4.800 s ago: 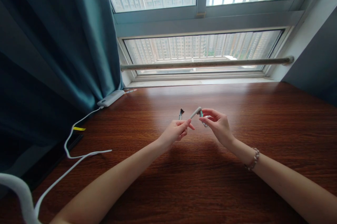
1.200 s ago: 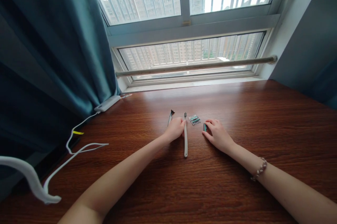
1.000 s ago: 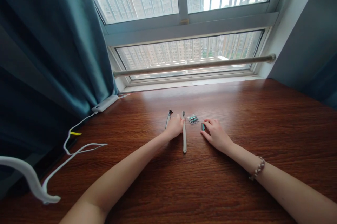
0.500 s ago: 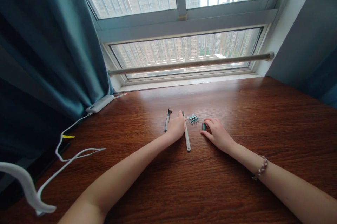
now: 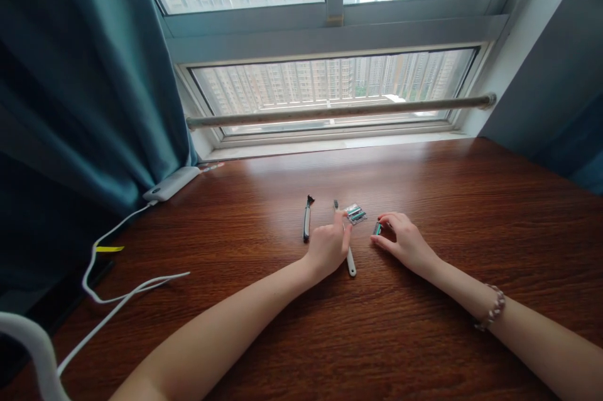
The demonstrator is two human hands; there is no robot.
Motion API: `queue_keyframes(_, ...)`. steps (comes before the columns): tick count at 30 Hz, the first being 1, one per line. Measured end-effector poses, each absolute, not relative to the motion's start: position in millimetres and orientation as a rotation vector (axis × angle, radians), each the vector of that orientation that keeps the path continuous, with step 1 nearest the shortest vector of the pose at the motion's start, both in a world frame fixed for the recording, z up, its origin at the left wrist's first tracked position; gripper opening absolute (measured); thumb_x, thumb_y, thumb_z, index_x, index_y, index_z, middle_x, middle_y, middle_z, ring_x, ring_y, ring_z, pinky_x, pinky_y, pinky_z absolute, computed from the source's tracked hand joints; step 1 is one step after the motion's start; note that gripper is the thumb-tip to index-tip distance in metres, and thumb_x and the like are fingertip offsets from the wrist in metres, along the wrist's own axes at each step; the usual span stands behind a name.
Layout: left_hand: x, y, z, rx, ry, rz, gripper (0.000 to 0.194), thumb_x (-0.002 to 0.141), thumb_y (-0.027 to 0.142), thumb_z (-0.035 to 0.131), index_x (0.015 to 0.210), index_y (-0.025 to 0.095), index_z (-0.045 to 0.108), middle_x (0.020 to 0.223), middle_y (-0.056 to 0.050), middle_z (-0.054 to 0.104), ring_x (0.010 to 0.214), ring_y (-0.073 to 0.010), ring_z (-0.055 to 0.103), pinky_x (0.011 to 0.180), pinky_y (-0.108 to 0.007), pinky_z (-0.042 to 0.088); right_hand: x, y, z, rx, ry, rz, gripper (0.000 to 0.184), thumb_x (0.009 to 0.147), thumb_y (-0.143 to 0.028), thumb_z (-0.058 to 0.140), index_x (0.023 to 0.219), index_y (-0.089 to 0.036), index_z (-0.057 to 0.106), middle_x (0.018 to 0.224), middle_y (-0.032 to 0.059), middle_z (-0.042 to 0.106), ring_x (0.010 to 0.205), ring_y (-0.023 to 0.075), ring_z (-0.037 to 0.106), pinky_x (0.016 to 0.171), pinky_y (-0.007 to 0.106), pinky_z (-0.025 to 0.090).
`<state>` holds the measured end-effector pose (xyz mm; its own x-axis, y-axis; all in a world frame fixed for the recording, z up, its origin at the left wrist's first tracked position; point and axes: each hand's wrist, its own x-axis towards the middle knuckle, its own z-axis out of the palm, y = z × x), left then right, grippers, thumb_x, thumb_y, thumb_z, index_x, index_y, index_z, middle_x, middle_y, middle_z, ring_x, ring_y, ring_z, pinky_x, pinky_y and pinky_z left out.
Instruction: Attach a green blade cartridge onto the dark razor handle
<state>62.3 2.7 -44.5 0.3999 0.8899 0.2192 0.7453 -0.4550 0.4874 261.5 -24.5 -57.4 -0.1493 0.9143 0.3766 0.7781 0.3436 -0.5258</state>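
My left hand [image 5: 328,247] rests on the wooden table [image 5: 424,338], fingers curled over a slim white razor handle [image 5: 350,262] that lies flat and points away from me. My right hand [image 5: 406,241] lies just to its right, fingertips pinched on a small teal blade cartridge [image 5: 377,228] that touches the table. A clear pack of teal cartridges [image 5: 357,214] lies between the two hands, slightly farther off. A dark razor handle [image 5: 307,225] lies to the left of my left hand, untouched.
A white power bank [image 5: 172,183] sits at the foot of the teal curtain [image 5: 85,87] on the left. Its white cable [image 5: 117,288] loops over the table's left side. A metal rail [image 5: 339,112] crosses the window behind.
The white handle, held up between both hands earlier, now lies on the table. In the last second my left hand slid over it and its near end swung right.
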Motion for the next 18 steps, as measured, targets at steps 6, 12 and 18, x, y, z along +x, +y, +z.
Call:
queue_keyframes(6, 59, 1, -39, 2.517, 1.448, 0.577, 0.032, 0.088, 0.037, 0.026, 0.100, 0.020, 0.050, 0.067, -0.004, 0.062, 0.063, -0.0186, 0.060, 0.061, -0.026, 0.040, 257, -27, -56, -1.448, -1.871, 0.363, 0.030, 0.071, -0.037, 0.062, 0.094, -0.017, 0.056, 0.092, 0.0083, 0.061, 0.086, 0.0227, 0.057, 0.078, 0.039, 0.047)
queue_keyframes(12, 39, 26, -18, 2.505, 1.671, 0.538, 0.030, 0.088, 0.038, 0.027, 0.095, 0.021, 0.051, 0.077, -0.005, 0.063, 0.071, -0.0183, 0.060, 0.063, -0.026, 0.040, 246, -21, -23, -1.215, -1.604, 0.761, 0.042, 0.066, -0.034, 0.068, 0.101, -0.017, 0.054, 0.082, 0.0058, 0.065, 0.071, 0.0188, 0.063, 0.068, 0.034, 0.052)
queue_keyframes(18, 13, 56, -14, 2.366, 2.083, 0.373, 0.034, 0.081, 0.043, 0.038, 0.097, 0.015, 0.049, 0.097, -0.013, 0.059, 0.085, -0.0266, 0.059, 0.069, -0.034, 0.043, 220, -4, 12, -0.982, -1.255, 1.192, 0.049, 0.065, -0.029, 0.069, 0.109, -0.019, 0.049, 0.072, 0.0014, 0.065, 0.050, 0.0122, 0.060, 0.049, 0.027, 0.051)
